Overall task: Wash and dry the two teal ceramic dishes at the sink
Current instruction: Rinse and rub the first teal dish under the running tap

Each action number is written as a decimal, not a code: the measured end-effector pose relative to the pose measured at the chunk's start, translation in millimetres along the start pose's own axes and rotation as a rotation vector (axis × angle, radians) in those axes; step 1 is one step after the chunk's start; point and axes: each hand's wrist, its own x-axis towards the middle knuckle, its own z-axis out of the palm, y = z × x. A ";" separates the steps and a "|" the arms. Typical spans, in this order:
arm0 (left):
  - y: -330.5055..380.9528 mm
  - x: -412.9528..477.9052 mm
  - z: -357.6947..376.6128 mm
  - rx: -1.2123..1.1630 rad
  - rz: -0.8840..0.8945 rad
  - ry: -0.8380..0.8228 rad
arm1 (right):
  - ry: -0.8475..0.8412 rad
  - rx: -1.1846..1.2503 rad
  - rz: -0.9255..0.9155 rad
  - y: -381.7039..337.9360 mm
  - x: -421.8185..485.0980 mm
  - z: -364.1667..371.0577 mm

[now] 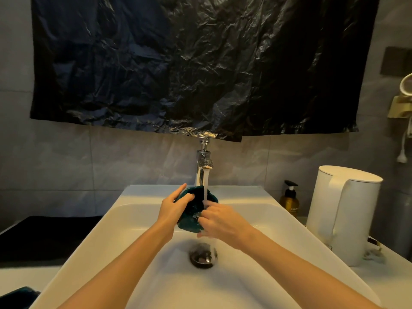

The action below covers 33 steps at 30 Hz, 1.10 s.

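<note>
One crinkled black plastic sheet (200, 63) hangs behind one glossy white sink (256, 284). One smooth white kettle (343, 210) and one amber pump bottle (289, 198) stand on the desk (392, 277), right. Over the basin, left hand (176, 205) and right hand (217, 219) each close their grip on one round teal dish (188, 221) under the chrome tap (203, 159)'s stream. A second dish (19, 296) lies lower left, cropped.

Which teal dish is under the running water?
The teal dish held between left hand and right hand over the sink; the other dish sits lower left.

Left hand (172, 205) and right hand (217, 219) reach forward, curled.
</note>
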 end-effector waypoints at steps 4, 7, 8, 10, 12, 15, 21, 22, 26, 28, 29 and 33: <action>-1.7 -4.4 4.6 -0.053 0.043 -0.045 | 0.220 0.352 0.270 -7.6 3.9 -7.1; 1.4 -5.3 6.2 -0.038 0.103 -0.022 | 0.270 0.439 0.232 -14.0 3.6 -7.7; 1.8 -3.8 4.9 -0.025 0.103 -0.006 | 0.248 0.396 0.181 -13.2 1.0 -6.5; 0.7 -1.3 1.2 0.006 0.078 0.034 | 0.191 0.264 0.096 -3.4 -5.3 -4.4; 0.1 0.8 -1.4 0.021 0.059 0.076 | 0.144 0.182 0.092 6.8 -8.6 -4.1; -0.8 0.7 -0.9 0.019 0.043 0.087 | 0.028 0.232 0.128 -1.1 -2.5 -12.2; -5.6 2.6 0.4 0.087 0.039 0.090 | -0.030 0.296 0.113 -1.9 -9.0 -16.0; -5.3 2.3 1.4 0.093 0.036 0.086 | -0.035 0.197 0.089 5.8 -10.3 -15.4; -6.7 -0.2 6.8 0.153 0.038 0.071 | -0.153 0.307 0.197 -3.5 -3.8 -19.4; -6.4 -1.8 5.7 0.167 0.028 0.064 | -0.122 0.555 0.263 -16.8 0.4 -20.5; -5.9 -1.8 3.9 0.172 0.027 0.065 | -0.090 0.606 0.258 -19.8 -1.9 -19.6; -2.7 -0.5 -2.7 0.176 0.002 0.069 | -0.070 0.417 0.125 -6.9 -17.7 -17.8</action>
